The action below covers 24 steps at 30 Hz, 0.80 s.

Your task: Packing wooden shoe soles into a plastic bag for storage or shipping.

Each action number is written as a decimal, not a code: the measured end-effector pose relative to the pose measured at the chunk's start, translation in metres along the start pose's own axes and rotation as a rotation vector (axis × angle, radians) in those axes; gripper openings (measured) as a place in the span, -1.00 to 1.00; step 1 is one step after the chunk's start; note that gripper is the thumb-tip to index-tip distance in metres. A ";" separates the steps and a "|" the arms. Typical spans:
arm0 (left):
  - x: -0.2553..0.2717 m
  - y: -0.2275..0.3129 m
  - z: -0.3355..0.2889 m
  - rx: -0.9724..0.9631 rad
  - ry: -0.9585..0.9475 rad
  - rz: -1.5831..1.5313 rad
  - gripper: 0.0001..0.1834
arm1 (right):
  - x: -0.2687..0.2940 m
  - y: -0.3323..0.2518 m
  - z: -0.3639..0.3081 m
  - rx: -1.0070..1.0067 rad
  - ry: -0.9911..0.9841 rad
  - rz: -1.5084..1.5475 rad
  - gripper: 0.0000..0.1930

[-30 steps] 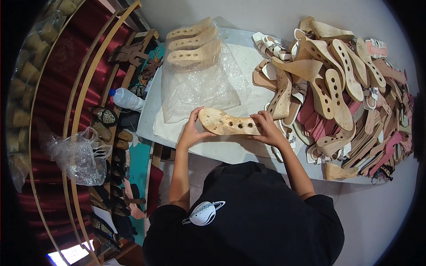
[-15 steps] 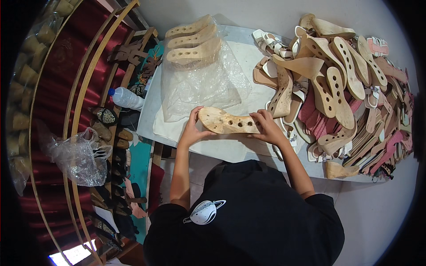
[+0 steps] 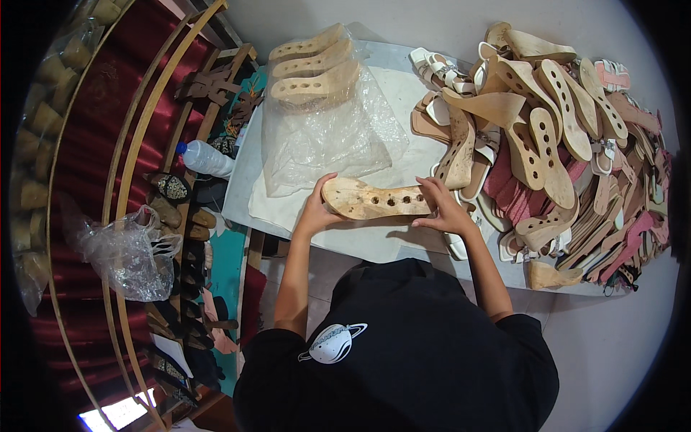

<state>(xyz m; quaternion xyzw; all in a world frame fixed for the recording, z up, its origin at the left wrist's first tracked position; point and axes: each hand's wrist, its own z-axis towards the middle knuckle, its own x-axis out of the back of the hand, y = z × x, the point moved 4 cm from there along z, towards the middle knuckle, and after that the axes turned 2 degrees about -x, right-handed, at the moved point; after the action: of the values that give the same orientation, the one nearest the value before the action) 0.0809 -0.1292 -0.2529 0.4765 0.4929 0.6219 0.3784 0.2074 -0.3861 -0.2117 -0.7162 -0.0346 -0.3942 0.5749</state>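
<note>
A pale wooden wedge sole (image 3: 367,200), with several dark round holes along it, lies level between my two hands just above the table's near edge. My left hand (image 3: 315,210) is closed on its rounded left end, thumb along the near edge. Around the heel end at the right is my right hand (image 3: 448,210), its fingers at the far edge and its thumb by the near edge. Behind, several similar wooden soles (image 3: 314,85) lie partly inside a clear plastic bag (image 3: 327,147).
The white-covered table (image 3: 363,241) holds a heap of wooden wedge soles (image 3: 551,151), white sandals (image 3: 439,68) and stacked flat pieces (image 3: 601,234) on the right. Left of it are a water bottle (image 3: 206,159), a wooden rack (image 3: 119,187) and a crumpled plastic bag (image 3: 133,255).
My right hand has shifted slightly right along the wooden wedge sole, its fingers and thumb further apart, showing more of the heel end. The sole has dipped slightly toward me at its left end.
</note>
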 end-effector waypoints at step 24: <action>-0.050 -0.002 -0.066 -0.072 0.313 0.016 0.05 | -0.112 -0.005 -0.060 -0.528 0.789 1.090 -0.42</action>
<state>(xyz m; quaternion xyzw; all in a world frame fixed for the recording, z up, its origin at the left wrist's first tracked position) 0.0303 -0.1921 -0.2698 0.3638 0.5193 0.7089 0.3089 0.0965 -0.3902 -0.2737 -0.5510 0.6339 -0.2759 0.4674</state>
